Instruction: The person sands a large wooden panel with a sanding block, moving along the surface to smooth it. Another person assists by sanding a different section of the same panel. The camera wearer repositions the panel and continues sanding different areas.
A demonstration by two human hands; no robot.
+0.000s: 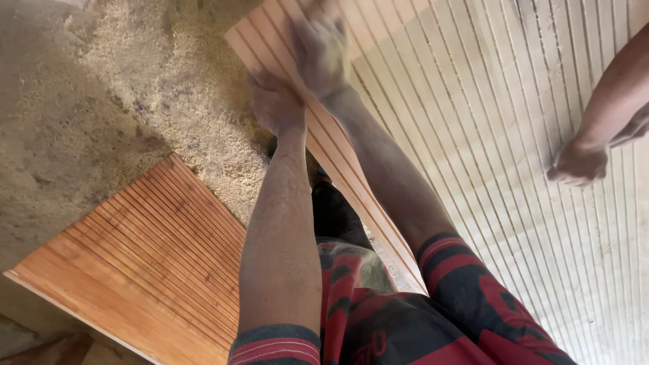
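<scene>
The left hand (pixel 276 103) grips the edge of a pale grooved panel (pixel 473 135); the right hand (pixel 323 51), blurred, presses flat on its face. A co-worker's hand (pixel 578 164) rests further along, and a darker panel (pixel 149 263) lies on the sawdust floor (pixel 122 88).

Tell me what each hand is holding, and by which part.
Left hand grips the pale grooved panel by its long left edge; right hand is blurred, lying on its face.

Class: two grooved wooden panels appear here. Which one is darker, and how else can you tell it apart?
The reddish-brown panel at lower left. It lies untouched on the sawdust-covered floor, while the pale panel has the left hand and right hand on it.
</scene>
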